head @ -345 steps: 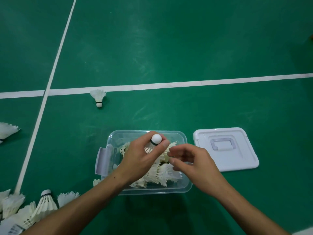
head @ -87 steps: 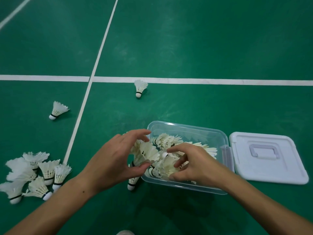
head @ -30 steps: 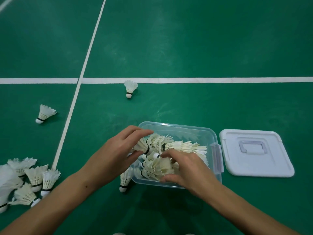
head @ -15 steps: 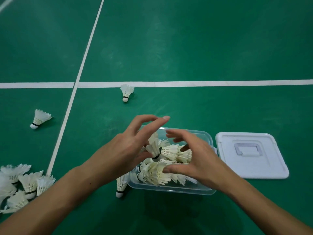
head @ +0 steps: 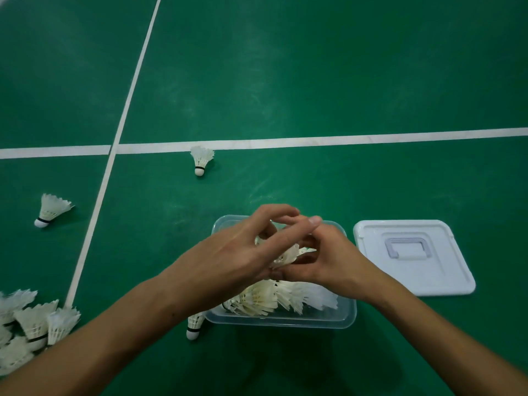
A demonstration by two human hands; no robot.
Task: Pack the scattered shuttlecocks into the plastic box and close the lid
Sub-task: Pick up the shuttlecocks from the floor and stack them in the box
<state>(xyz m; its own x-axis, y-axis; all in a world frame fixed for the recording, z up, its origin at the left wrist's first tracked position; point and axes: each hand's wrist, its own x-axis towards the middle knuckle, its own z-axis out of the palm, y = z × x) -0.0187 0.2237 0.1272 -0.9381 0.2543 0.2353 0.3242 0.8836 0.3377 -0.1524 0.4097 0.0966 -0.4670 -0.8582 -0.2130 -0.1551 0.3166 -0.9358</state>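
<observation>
Landmark: plastic box (head: 281,320), clear, lid off, on the green court floor (head: 314,81).

Nearest the camera, left of the box: a cluster of shuttlecocks (head: 31,324) on the floor. 1 more shuttlecock (head: 195,325) lies against the box's near-left corner, cork toward the camera.

In the box: a heap of shuttlecocks (head: 274,298), feather skirts fanned toward the near wall.

Above the box: both hands meet over its middle. Left hand (head: 237,261) has curled fingers closed around the feathers of 1 white shuttlecock (head: 285,255). Right hand (head: 325,258) is curled against the same shuttlecock from the right side; cannot tell whether it truly pinches it or only steadies it. Cork end is hidden, so the long axis is uncertain.

Key relation: the held shuttlecock sits directly above the heap, so the coming move is judged to be straight down into the box, left hand leading.

Right of the box, just beside it: the white lid (head: 414,258), flat, handle up, nearer the right hand.

Beyond the box: 1 shuttlecock (head: 201,160) by the white court line (head: 314,140); 1 further left (head: 51,210). Packing is judged unfinished.
</observation>
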